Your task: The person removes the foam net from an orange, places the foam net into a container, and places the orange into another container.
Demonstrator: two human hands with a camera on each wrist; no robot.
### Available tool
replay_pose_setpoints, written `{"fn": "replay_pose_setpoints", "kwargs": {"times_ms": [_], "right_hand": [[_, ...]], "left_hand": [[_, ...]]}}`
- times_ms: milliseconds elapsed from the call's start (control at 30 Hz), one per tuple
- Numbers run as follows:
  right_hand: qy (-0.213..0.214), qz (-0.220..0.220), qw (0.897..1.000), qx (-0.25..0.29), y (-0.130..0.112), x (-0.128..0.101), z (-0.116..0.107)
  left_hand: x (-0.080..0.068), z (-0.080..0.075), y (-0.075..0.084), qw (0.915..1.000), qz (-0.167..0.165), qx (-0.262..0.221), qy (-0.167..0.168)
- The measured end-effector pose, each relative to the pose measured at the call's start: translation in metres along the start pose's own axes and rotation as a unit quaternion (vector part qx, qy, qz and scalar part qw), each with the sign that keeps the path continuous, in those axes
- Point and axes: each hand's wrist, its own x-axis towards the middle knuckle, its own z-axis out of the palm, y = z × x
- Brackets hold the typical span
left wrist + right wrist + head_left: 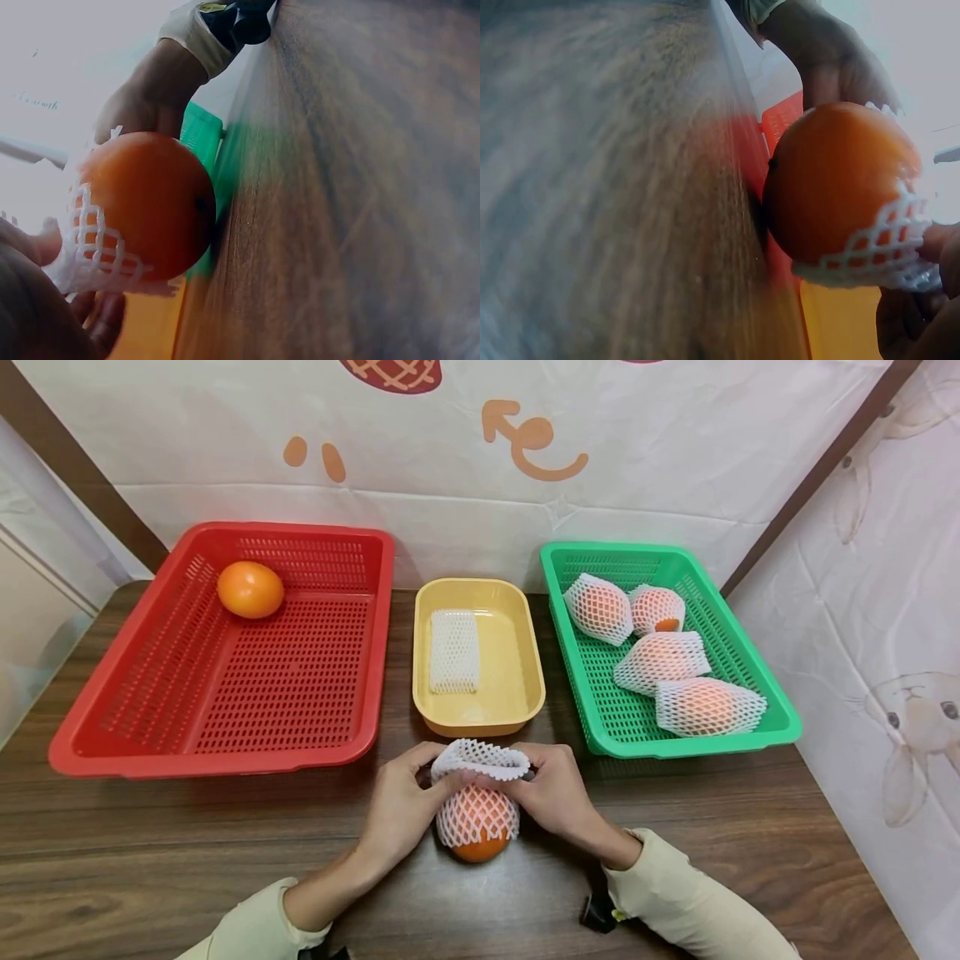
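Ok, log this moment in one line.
left hand, right hand: grip foam net; orange fruit: partly covered; red basket: one fruit; green basket: four netted fruits

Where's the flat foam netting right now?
In the head view, the flat foam netting lies on the left side of the yellow tray, right of the red basket.

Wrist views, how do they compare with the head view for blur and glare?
Head view: mostly sharp, evenly lit, with a soft sheen on the table near the bottom; left wrist view: upper left washed out white, table smeared, orange fruit clearer but shaded; right wrist view: glare at upper right, table blurred, the same fruit fairly distinct.
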Motion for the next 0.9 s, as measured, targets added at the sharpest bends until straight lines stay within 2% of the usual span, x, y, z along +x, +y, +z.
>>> {"fn": "replay_pose_setpoints", "kwargs": {"times_ms": [167, 267, 467, 767, 900], "right_hand": [[0.047, 0.037, 0.998, -0.015, -0.001, 0.0004, 0.001], [0.053, 0.055, 0.997, -0.009, -0.0032, 0.0005, 0.0018], [0.011, 0.062, 0.997, 0.05, -0.0033, 0.0009, 0.0012], [-0.069, 0.092, 0.987, 0.111, 0.0001, 0.0012, -0.0027], [-0.075, 0.097, 0.986, 0.112, 0.0002, 0.0018, -0.0024]], "left_hand": [[-0.0014, 0.001, 0.0025, 0.9982, -0.041, 0.008, -0.043], [-0.001, 0.0013, 0.003, 0.9982, -0.038, 0.015, -0.045], [0.0014, -0.0006, 0.0039, 0.9985, 0.003, 0.054, -0.013], [0.0023, -0.0019, 0.0027, 0.9989, -0.003, 0.043, 0.018], [0.0021, -0.0026, 0.0023, 0.9986, -0.001, 0.042, 0.031]]}}
